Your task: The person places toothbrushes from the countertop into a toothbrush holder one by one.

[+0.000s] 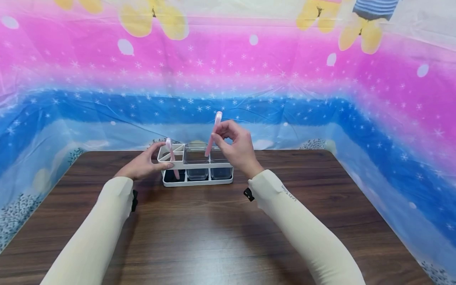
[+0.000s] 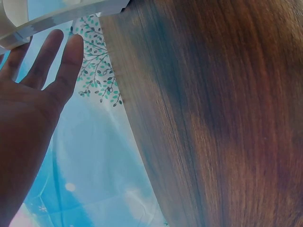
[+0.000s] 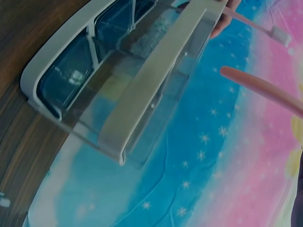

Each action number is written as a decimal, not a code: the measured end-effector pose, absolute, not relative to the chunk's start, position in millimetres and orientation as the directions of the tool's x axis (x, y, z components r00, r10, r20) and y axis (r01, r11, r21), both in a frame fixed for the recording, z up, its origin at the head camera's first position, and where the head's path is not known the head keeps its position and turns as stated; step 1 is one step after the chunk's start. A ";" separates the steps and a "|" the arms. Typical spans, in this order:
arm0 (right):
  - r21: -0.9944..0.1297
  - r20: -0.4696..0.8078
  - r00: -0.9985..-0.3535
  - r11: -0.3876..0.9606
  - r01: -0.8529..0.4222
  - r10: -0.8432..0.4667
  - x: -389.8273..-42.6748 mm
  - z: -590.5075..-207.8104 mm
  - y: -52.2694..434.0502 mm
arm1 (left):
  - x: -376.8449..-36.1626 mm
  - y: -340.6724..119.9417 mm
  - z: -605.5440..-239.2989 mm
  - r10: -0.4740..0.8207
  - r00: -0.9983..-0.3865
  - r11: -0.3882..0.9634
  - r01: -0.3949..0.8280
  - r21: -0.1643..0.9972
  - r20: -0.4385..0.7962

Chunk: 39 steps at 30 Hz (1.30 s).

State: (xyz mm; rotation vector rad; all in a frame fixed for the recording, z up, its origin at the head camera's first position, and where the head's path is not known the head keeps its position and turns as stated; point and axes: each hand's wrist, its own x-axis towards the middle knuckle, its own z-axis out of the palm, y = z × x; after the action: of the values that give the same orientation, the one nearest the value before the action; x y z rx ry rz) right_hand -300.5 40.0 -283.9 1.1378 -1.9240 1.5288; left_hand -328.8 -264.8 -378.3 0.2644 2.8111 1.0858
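A white toothbrush holder [image 1: 197,183] with clear cups [image 1: 197,156] stands on the table. My left hand [image 1: 142,164] grips its left end, thumb at the front and fingers behind; the left wrist view shows the fingers [image 2: 70,61] by the white rim [image 2: 71,21]. One pink toothbrush [image 1: 172,152] stands tilted in the left compartment, head up. My right hand [image 1: 239,146] pinches another pink toothbrush [image 1: 209,147] above the cups, its pale head up and handle end down. In the right wrist view this handle [image 3: 260,90] is apart from the holder [image 3: 142,90].
The brown wooden table [image 1: 199,233] extends in front of the holder. A patterned pink and blue cloth [image 1: 228,75] hangs behind it and along the sides. Dark wrist straps [image 1: 249,194] show at the cream sleeves [image 1: 303,229].
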 end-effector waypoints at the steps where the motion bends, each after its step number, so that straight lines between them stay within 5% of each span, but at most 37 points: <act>1: -0.593 0.747 -0.575 0.057 -0.803 -0.334 -300.5 -284.7 37.2 | -328.7 -265.1 -378.6 0.204 -0.978 0.727 0.120 0.676 -0.046; 17: -0.569 0.756 -0.561 0.084 -0.818 -0.336 -325.5 -312.1 -4.1 | -330.5 -263.6 -380.0 0.180 -0.982 0.726 0.100 0.680 -0.049; 39: -0.629 0.662 -0.638 0.171 -0.758 -0.394 -326.8 -321.7 -31.9 | -330.0 -264.6 -378.4 0.189 -0.980 0.711 0.095 0.697 -0.060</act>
State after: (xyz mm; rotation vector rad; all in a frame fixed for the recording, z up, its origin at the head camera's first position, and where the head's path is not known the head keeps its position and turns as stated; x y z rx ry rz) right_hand -326.8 -31.9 -321.7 1.0955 -2.1073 1.4559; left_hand -330.0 -264.6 -378.4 0.2324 2.7873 1.1247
